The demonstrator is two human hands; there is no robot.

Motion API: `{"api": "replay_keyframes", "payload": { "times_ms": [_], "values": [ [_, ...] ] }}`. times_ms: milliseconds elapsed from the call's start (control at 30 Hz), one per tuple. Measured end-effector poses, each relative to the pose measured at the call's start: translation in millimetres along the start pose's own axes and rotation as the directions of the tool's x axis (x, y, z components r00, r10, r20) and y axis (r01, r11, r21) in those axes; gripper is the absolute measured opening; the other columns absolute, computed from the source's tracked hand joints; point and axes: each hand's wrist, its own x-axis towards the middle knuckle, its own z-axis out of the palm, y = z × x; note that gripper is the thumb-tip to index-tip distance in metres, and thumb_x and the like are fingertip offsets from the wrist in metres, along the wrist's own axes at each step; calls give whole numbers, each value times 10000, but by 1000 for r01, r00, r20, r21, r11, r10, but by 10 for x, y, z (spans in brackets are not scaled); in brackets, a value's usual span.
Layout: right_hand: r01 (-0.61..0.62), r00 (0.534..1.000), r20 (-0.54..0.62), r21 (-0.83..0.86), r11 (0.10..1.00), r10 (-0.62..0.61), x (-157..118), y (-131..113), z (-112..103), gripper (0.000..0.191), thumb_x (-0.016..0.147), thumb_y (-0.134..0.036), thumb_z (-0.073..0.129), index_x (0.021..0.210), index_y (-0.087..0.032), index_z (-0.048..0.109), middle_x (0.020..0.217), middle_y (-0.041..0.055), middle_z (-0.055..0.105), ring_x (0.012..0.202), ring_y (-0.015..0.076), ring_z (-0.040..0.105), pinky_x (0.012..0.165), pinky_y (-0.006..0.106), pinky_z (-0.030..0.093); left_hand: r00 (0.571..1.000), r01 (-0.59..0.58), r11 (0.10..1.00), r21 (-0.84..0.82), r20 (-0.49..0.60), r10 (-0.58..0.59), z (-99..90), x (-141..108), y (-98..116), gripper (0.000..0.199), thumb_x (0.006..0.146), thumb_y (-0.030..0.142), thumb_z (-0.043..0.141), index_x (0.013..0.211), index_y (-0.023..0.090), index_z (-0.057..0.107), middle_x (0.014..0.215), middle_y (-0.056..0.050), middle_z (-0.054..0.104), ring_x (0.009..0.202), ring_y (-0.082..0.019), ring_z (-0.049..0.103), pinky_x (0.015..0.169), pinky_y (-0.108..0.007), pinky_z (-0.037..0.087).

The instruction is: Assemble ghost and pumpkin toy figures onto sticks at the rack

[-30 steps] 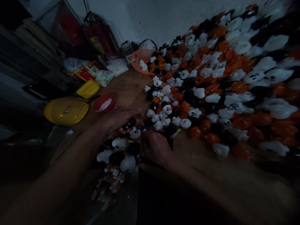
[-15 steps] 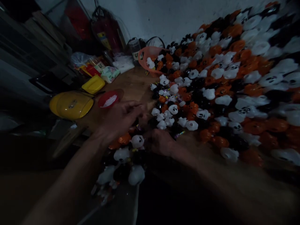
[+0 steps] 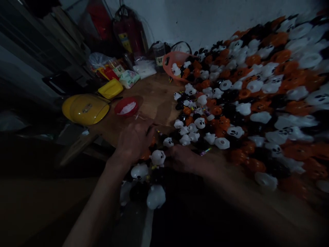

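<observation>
Dim, bluish light covers everything, its source out of sight. The wall toward twelve o'clock reads palest, while six to eight o'clock sinks nearly to black. A soft sheen sits on the yellow visor at nine. Toys near three look stretched and smeared (as through a wide lens); the right forearm, toward four, blurs.
</observation>
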Motion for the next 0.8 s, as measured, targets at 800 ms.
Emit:
{"api": "replay_keyframes", "payload": {
  "times_ms": [800],
  "values": [
    [69,997,-5,-262,963,-73,19,0,-36,153,872,-250,584,925,-176,706,850,70,714,764,169,647,588,243,372,994,-106,991,-83,-49,102,220,80,-80,280,890,285,431,1070,254,644,1062,-34,698,1002,-235,634,878,-359,491]
  ]
}}
